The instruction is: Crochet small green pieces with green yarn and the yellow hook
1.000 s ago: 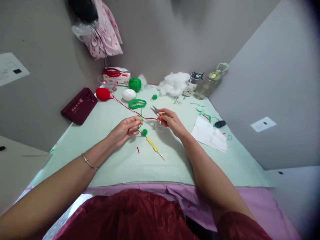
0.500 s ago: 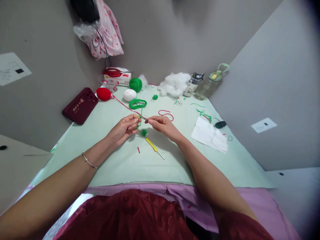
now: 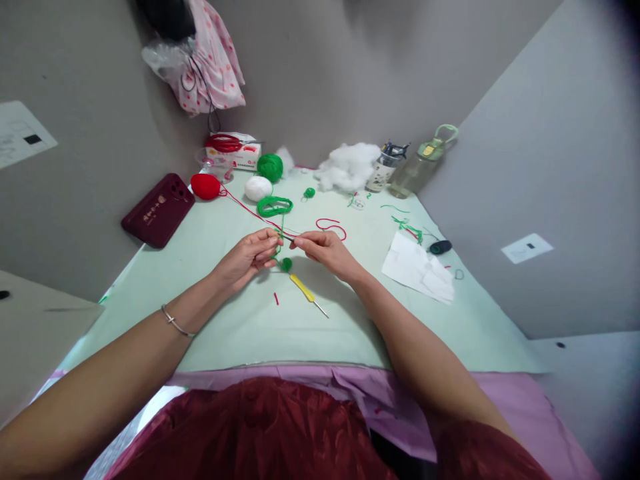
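Observation:
My left hand [image 3: 254, 255] pinches green yarn [image 3: 283, 223] that runs up to a loose green skein [image 3: 275, 206]. My right hand [image 3: 327, 252] is closed on a thin dark tool, perhaps a needle, whose tip meets the yarn at my left fingertips. A small green ball [image 3: 287, 265] hangs or lies just below my left fingers. Beneath my hands lies a yellow-handled crochet hook [image 3: 303, 289] with a short red scrap [image 3: 276, 299] to its left. Red yarn [image 3: 245, 207] stretches from the red ball [image 3: 205, 187] towards my fingertips.
At the back stand a green yarn ball [image 3: 270, 167], a white ball [image 3: 259, 189], white stuffing [image 3: 350, 167], a pen cup [image 3: 381, 172] and a bottle [image 3: 417, 167]. A maroon phone [image 3: 159, 211] lies left; white paper [image 3: 417, 268] and a dark spool [image 3: 441, 247] lie right.
The whole view has shifted slightly. My hands keep nearly the same pose, with the fingertips a little closer together.

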{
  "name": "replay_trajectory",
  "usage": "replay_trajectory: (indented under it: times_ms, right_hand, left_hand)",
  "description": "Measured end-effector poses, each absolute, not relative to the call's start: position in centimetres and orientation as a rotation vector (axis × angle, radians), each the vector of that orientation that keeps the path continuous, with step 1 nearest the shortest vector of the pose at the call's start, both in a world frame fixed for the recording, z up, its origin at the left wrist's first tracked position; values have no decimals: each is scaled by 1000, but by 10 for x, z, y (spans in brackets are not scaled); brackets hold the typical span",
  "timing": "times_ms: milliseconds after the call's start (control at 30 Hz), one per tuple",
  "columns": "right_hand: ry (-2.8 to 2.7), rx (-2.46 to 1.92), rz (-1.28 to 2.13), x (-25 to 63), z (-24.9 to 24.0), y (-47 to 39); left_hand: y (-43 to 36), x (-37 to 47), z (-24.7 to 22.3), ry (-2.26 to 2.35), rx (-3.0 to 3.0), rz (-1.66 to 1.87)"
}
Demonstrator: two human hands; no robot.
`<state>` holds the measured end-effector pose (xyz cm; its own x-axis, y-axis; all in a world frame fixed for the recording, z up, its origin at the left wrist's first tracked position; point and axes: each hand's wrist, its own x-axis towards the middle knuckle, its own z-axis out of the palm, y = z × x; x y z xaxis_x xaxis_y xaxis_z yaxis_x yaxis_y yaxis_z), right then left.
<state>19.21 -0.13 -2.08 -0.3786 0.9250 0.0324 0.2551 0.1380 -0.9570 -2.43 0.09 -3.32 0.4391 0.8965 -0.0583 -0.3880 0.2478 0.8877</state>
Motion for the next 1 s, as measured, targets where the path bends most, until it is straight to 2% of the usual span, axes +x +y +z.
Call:
replay_trajectory:
  times_ms: [767, 1000]
  right_hand:
    - [-1609, -1134, 1243, 184, -17, -4]
    - [-1764, -1314, 995, 178, -19, -4]
  left_hand:
    - [-3, -22, -30, 703, 1064, 916]
    - [-6, -17, -33, 731, 1151, 900]
